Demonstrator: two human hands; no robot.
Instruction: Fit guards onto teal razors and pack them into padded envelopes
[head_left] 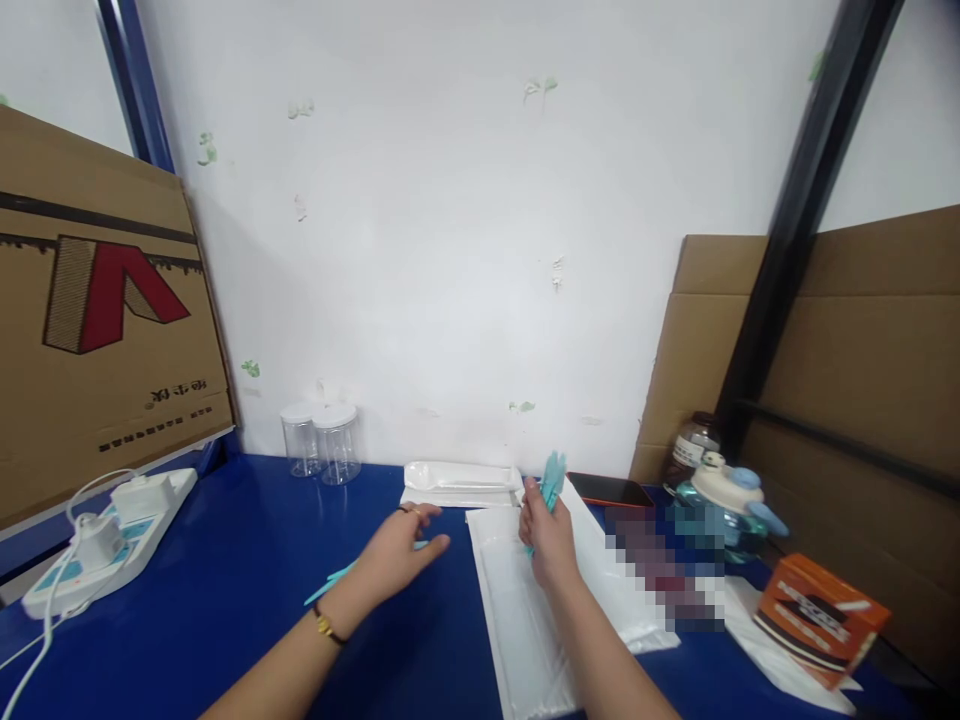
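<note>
My right hand (546, 530) is closed around a small bunch of teal plastic forks (553, 478), held upright over white plastic packaging, with the tined ends showing above the fist. My left hand (405, 550) is above the blue table, fingers stretched and thumb apart. Beneath that hand and wrist lies another teal utensil, apparently a fork (330, 582); its middle is hidden by the hand. Under my right forearm spread flat white plastic pouches (517, 640).
Wrapped white packets (461, 480) lie by the wall, near two clear lidded jars (339, 448). A power strip (112, 545) with plugs is at left. On the right are a phone (609, 490), a teal bottle (724, 510), a brown bottle (694, 445) and an orange box (821, 618).
</note>
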